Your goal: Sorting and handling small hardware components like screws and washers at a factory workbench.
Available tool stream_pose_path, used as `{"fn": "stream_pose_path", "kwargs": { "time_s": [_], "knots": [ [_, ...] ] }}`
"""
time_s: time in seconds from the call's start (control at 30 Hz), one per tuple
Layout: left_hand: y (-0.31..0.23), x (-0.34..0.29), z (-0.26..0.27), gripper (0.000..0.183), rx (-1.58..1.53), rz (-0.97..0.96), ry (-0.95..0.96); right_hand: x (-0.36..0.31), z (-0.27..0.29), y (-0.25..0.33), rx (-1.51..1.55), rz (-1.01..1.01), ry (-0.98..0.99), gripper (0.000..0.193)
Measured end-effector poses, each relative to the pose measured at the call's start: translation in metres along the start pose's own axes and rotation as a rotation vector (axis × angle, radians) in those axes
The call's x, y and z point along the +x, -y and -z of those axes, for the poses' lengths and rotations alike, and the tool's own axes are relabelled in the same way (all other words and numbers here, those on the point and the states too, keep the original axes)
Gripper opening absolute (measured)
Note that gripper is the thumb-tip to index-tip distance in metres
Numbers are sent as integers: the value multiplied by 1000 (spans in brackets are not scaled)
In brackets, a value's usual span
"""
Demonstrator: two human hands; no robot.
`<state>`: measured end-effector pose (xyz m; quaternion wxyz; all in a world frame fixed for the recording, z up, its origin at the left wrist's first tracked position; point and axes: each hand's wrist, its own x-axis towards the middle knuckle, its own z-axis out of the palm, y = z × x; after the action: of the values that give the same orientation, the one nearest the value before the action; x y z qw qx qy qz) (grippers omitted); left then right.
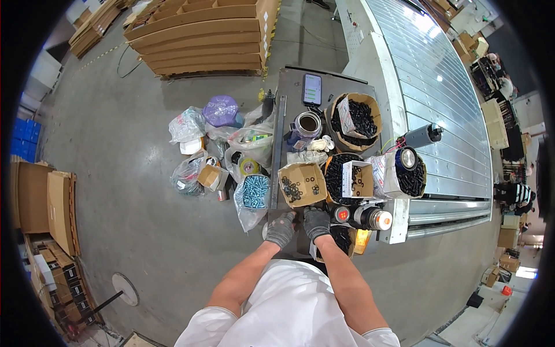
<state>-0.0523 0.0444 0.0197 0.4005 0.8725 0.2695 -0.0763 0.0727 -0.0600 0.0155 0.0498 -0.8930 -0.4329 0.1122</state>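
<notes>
Carton (304, 172) of dark rings (291, 188) just beyond left hand (281, 229), right hand (316, 223); whether fingers (313, 213) grasp, cannot tell.

Table (295, 92) in front of you. Your left hand (281, 229) and right hand (317, 222) sit side by side at its near end, 1 open ring box (295, 172) just beyond them. Right of that box: heaped fasteners (333, 180), then 1 small box (348, 179) with rings in it. Flask (373, 218) to the right of your right hand. Farther back: canister (307, 122), large carton (355, 98) to its right, phone (312, 89) behind both. Left of your table, 1 fastener bag (250, 217); right, roller conveyor (439, 110). Far left beyond: cardboard stack (208, 43).
</notes>
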Motion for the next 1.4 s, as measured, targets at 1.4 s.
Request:
{"fn": "stream_pose_path", "kwargs": {
  "time_s": [1.4],
  "knots": [
    [9, -38, 29, 27, -613, 38, 16, -31, 29, 28, 1219, -247, 303, 18]
  ]
}}
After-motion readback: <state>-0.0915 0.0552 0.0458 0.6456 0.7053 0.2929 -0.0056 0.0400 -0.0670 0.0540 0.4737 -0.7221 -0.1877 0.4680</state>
